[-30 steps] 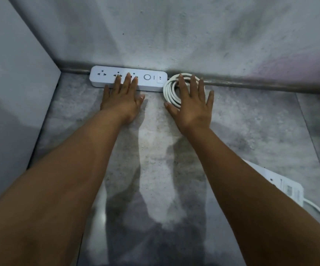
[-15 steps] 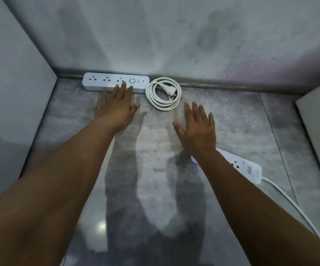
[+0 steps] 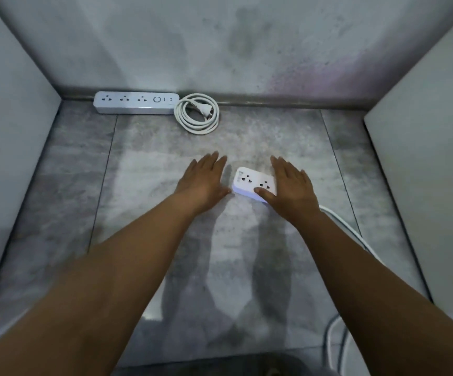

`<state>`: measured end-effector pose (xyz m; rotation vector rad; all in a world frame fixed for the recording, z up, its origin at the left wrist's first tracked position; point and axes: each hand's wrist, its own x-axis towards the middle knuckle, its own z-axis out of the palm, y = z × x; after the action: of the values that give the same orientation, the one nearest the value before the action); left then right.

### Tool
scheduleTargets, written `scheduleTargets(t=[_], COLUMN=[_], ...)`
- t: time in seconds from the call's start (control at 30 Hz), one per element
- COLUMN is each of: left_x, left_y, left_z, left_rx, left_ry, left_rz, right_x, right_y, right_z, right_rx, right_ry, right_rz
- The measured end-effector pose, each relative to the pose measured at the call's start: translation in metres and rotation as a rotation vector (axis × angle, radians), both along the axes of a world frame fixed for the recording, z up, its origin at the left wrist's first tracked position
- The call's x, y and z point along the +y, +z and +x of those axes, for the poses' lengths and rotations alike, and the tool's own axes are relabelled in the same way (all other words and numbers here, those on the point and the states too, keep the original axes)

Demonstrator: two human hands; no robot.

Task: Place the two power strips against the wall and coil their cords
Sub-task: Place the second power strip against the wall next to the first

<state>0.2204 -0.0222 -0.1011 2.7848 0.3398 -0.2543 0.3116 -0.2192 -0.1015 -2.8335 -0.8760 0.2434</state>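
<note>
One white power strip (image 3: 135,102) lies flat along the base of the back wall at the far left. Its white cord (image 3: 196,115) sits coiled just to its right, plug on top. A second white power strip (image 3: 249,183) lies on the floor in the middle, angled, its right part hidden under my right hand (image 3: 291,185). That hand rests over it with fingers spread, thumb on its near edge. My left hand (image 3: 202,180) hovers open just left of this strip, apart from it. The second strip's cord (image 3: 350,232) trails loose to the lower right.
Grey tiled floor (image 3: 144,202) in a narrow alcove. A light panel (image 3: 11,147) closes the left side, another panel (image 3: 426,164) the right. The stained back wall (image 3: 219,44) has a metal skirting strip along its foot.
Both hands have drawn back from the first strip and its coil at the wall. My right hand has come onto the second strip; my left hand has moved beside it.
</note>
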Motion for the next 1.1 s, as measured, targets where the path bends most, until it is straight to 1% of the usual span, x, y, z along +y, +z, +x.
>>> scheduleTargets(t=[0.1, 0.23, 0.33, 0.47, 0.57, 0.73, 0.87, 1.03, 1.1], left_x=[-0.020, -0.039, -0.046, -0.048, -0.048, -0.048, -0.048, -0.041, -0.036], left_y=[0.001, -0.001, -0.006, -0.014, -0.016, -0.017, -0.016, -0.006, 0.002], left_z=[0.009, 0.018, 0.025, 0.032, 0.035, 0.037, 0.032, 0.031, 0.033], left_rx=[0.009, -0.016, -0.020, -0.001, -0.040, -0.060, -0.091, -0.190, -0.235], left_ry=[-0.059, -0.134, -0.198, -0.200, -0.175, -0.189, -0.189, -0.125, -0.082], left_rz=[-0.008, -0.054, -0.031, -0.035, -0.057, -0.027, -0.006, 0.002, 0.012], right_x=[-0.024, -0.050, -0.062, -0.067, -0.069, -0.071, -0.070, -0.056, -0.044], right_y=[-0.003, -0.004, -0.004, -0.006, -0.008, -0.008, -0.004, 0.012, 0.025], right_z=[0.000, 0.005, 0.005, 0.005, 0.006, 0.007, 0.011, 0.024, 0.034], right_rx=[-0.018, 0.059, 0.110, 0.151, 0.166, 0.155, 0.113, -0.104, -0.142], right_ry=[0.011, -0.012, -0.035, -0.084, -0.122, -0.137, -0.129, -0.025, -0.020], right_rz=[-0.026, -0.046, -0.082, -0.127, -0.131, -0.121, -0.108, -0.072, -0.053])
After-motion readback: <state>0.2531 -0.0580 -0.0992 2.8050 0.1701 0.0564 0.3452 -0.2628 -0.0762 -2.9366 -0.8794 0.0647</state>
